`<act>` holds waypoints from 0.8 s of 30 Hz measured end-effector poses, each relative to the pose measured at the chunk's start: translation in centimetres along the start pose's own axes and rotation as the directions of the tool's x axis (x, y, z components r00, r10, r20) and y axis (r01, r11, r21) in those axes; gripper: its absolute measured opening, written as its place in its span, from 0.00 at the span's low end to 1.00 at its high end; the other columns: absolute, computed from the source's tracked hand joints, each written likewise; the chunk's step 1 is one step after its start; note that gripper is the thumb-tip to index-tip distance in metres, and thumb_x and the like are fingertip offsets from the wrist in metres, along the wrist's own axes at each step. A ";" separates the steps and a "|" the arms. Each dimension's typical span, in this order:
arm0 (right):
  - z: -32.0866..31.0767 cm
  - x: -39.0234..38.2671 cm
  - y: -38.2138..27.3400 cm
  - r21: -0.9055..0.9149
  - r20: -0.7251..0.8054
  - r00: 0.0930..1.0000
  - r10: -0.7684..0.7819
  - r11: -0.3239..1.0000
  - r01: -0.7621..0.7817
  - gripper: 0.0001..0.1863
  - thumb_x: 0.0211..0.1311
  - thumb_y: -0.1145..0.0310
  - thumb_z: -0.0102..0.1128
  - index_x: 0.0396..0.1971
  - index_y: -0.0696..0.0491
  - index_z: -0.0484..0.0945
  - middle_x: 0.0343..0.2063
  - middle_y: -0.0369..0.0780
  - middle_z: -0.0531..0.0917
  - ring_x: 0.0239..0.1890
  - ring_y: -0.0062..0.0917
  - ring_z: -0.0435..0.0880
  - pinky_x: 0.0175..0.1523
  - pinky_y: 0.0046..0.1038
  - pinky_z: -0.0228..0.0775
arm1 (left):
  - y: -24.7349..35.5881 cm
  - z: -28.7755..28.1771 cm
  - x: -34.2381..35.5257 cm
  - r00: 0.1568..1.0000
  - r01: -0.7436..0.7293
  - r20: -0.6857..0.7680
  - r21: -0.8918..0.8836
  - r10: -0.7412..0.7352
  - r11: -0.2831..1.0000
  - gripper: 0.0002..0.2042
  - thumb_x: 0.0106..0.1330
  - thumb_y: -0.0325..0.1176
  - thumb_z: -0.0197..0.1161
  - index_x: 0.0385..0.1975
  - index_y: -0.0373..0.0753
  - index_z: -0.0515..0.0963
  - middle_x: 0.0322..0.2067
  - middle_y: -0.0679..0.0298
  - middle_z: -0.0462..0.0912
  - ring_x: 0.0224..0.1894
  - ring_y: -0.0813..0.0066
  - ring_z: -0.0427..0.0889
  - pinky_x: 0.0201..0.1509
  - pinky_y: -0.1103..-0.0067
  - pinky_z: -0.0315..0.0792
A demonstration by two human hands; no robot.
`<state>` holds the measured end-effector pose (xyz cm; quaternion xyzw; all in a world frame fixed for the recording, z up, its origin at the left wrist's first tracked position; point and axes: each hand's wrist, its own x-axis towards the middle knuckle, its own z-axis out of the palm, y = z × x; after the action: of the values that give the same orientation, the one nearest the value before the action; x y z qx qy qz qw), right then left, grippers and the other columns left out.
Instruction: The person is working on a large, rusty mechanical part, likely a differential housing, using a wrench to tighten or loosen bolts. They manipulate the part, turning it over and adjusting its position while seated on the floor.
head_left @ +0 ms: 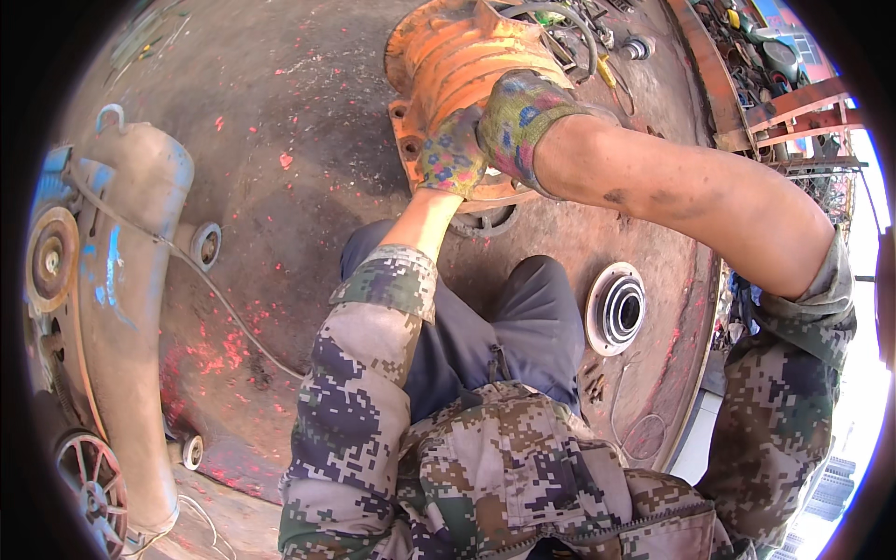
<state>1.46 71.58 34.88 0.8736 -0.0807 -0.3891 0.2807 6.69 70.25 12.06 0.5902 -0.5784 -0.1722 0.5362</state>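
An orange ribbed motor housing (443,70) with a bolted flange lies on the brown metal surface in front of me. Both my hands wear patterned fabric gloves and are pressed together against its near end. My left hand (453,154) rests at the near flange, its fingers curled. My right hand (525,117) is closed like a fist and overlaps the left one's far side. Whatever they grip is hidden by the gloves. Beneath the housing's near end shows part of a dark ring (485,224).
A round flanged bearing cover (616,308) lies to the right of my knees, with several small bolts (593,383) close by. Cables and a small metal part (637,47) are at the far right. A large grey-blue machine (135,280) stands left, with a cord (233,313) trailing from it.
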 end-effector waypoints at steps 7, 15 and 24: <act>3.4 1.3 0.9 0.218 -0.051 0.989 0.140 0.968 -0.126 0.11 0.51 0.68 0.72 0.37 0.47 0.88 0.31 0.36 0.89 0.35 0.35 0.90 0.38 0.36 0.79 | 0.7 -0.5 0.8 0.993 0.065 0.095 0.045 -0.069 0.997 0.14 0.71 0.43 0.59 0.39 0.38 0.81 0.36 0.52 0.87 0.43 0.49 0.86 0.46 0.60 0.78; 0.9 0.5 -0.3 -0.020 -0.027 1.000 0.015 1.000 -0.015 0.10 0.53 0.68 0.69 0.36 0.49 0.88 0.29 0.37 0.88 0.34 0.34 0.89 0.37 0.35 0.79 | -1.0 1.0 0.1 0.997 -0.047 -0.063 -0.006 0.046 0.999 0.19 0.75 0.49 0.56 0.34 0.38 0.81 0.34 0.50 0.85 0.41 0.48 0.85 0.45 0.60 0.77; 0.1 0.2 0.3 -0.047 -0.005 1.000 -0.019 0.999 0.019 0.07 0.53 0.69 0.69 0.33 0.48 0.88 0.27 0.36 0.88 0.34 0.33 0.90 0.38 0.35 0.78 | -1.4 1.8 -0.3 0.989 -0.094 -0.114 -0.005 0.093 0.996 0.23 0.76 0.52 0.53 0.32 0.37 0.81 0.32 0.49 0.85 0.40 0.48 0.85 0.45 0.59 0.76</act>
<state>1.50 71.17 34.89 0.8687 -0.0625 -0.3912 0.2975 5.78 69.37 10.11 0.5684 -0.5729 -0.1161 0.5790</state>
